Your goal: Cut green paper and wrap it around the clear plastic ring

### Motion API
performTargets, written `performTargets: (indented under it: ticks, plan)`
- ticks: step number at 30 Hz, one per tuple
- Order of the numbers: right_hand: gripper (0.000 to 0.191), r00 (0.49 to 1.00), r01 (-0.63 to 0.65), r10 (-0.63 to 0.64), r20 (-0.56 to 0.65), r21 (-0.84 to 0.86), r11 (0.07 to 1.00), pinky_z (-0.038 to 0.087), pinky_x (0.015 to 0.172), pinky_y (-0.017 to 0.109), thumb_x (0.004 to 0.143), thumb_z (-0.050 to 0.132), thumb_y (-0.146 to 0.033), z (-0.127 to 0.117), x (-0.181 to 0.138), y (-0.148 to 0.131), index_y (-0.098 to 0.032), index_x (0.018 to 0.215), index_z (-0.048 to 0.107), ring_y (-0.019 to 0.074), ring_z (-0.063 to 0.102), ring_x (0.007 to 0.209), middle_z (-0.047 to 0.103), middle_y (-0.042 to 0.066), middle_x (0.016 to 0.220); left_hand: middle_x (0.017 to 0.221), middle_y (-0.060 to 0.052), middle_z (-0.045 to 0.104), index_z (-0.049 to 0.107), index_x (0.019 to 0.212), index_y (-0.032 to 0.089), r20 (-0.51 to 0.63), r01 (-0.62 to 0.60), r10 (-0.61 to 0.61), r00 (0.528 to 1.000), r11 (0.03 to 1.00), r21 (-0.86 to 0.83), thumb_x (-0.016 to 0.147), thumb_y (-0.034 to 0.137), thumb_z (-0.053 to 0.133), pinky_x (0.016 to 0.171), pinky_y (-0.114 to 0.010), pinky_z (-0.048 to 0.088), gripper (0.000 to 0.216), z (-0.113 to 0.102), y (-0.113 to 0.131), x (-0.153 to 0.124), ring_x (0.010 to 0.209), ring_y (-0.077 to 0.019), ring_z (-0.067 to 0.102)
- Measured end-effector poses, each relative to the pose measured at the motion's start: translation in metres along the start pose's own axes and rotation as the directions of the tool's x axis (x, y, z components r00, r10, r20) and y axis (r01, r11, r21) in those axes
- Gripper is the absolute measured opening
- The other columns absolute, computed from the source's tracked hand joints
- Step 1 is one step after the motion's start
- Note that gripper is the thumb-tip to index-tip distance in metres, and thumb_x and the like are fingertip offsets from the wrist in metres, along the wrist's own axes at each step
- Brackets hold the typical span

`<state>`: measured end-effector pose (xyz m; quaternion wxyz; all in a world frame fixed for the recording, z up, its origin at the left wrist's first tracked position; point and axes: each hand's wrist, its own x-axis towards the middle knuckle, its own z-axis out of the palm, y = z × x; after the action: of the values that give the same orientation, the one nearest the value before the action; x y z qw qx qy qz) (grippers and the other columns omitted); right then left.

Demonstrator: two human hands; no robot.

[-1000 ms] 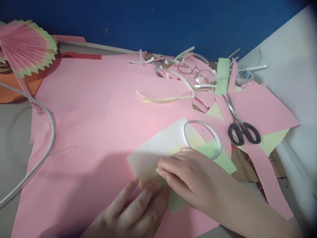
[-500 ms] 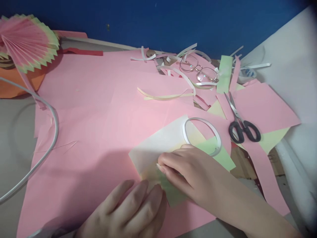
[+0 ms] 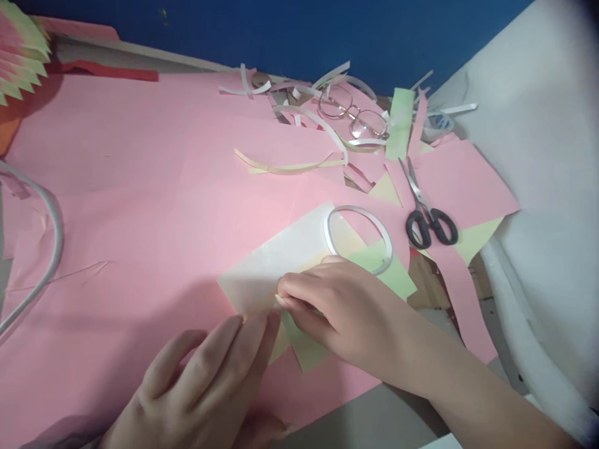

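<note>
Apparently, close fingertip work on the white paper sheet [image 3: 276,255] is occupying this step; the next move is probably calling for steadying it. Sheet is lying partly under the right hand [image 3: 344,302], fingers curled, pinch unclear. Left hand [image 3: 201,374], unclenched, is resting at its near edge.

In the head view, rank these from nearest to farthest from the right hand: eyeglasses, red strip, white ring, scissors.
From the right hand:
1. White ring, just beyond the knuckles.
2. Scissors, beyond and to the right.
3. Eyeglasses, near the back.
4. Red strip, back left.
</note>
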<state>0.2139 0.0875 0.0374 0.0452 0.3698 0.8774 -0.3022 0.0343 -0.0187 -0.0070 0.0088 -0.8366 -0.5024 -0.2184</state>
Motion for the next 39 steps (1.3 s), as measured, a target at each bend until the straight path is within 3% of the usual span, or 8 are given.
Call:
performTargets:
  ticks: [7,15,22,27,39]
  plan:
    - [0.027,1.0,0.014,-0.014,-0.009,0.019,1.0,0.019,0.053,0.025,0.08,0.045,-0.011,-0.001,0.0,0.0,-0.019,0.065,0.025,0.0079,0.02,0.05,0.027,-0.008,0.053,0.11,0.0,0.061,0.06,0.112,0.019,-0.079,-0.039,0.043,0.996,0.998,0.046,0.091,0.044,0.039,0.08,-0.033,0.035,0.039,0.004,-0.004,0.003,0.095,-0.0177,0.052]
    - [0.025,0.999,-0.022,0.023,0.034,-0.039,0.999,0.021,0.055,0.025,0.086,0.042,-0.016,0.0,0.002,-0.007,-0.019,0.066,0.029,0.0076,0.029,0.049,0.036,-0.008,0.052,0.103,0.003,0.067,0.062,0.109,0.018,-0.042,-0.081,0.083,0.996,0.996,0.044,0.091,0.042,0.04,0.074,-0.034,0.036,0.037,0.0,-0.007,0.006,0.092,-0.0154,0.055]
    - [0.014,0.999,-0.011,0.005,-0.038,-0.156,0.988,0.023,0.06,0.029,0.085,0.042,-0.017,0.01,-0.001,-0.011,-0.018,0.072,0.042,0.0096,0.037,0.05,0.047,-0.005,0.056,0.097,0.004,0.069,0.062,0.111,0.017,-0.039,-0.094,0.097,0.995,0.994,0.06,0.092,0.045,0.039,0.072,-0.033,0.036,0.04,-0.003,-0.012,0.013,0.092,-0.0151,0.056]
    - [0.022,0.981,-0.002,-0.066,-0.182,-0.35,0.937,0.019,0.057,0.029,0.088,0.039,-0.017,0.015,-0.002,-0.014,-0.019,0.066,0.042,0.0117,0.036,0.05,0.045,-0.003,0.056,0.096,0.004,0.068,0.063,0.108,0.017,-0.024,-0.129,0.131,0.991,0.989,0.074,0.092,0.042,0.042,0.072,-0.033,0.035,0.037,-0.004,-0.01,0.017,0.091,-0.0143,0.055]
    - [0.018,0.971,-0.183,0.137,-0.197,-0.235,0.955,0.022,0.059,0.029,0.086,0.04,-0.022,0.02,-0.005,-0.017,-0.02,0.069,0.037,0.013,0.044,0.053,0.046,-0.005,0.056,0.095,0.001,0.067,0.063,0.107,0.015,-0.031,-0.172,0.176,0.984,0.98,0.098,0.093,0.04,0.04,0.075,-0.033,0.037,0.036,-0.005,-0.011,0.02,0.09,-0.0145,0.052]
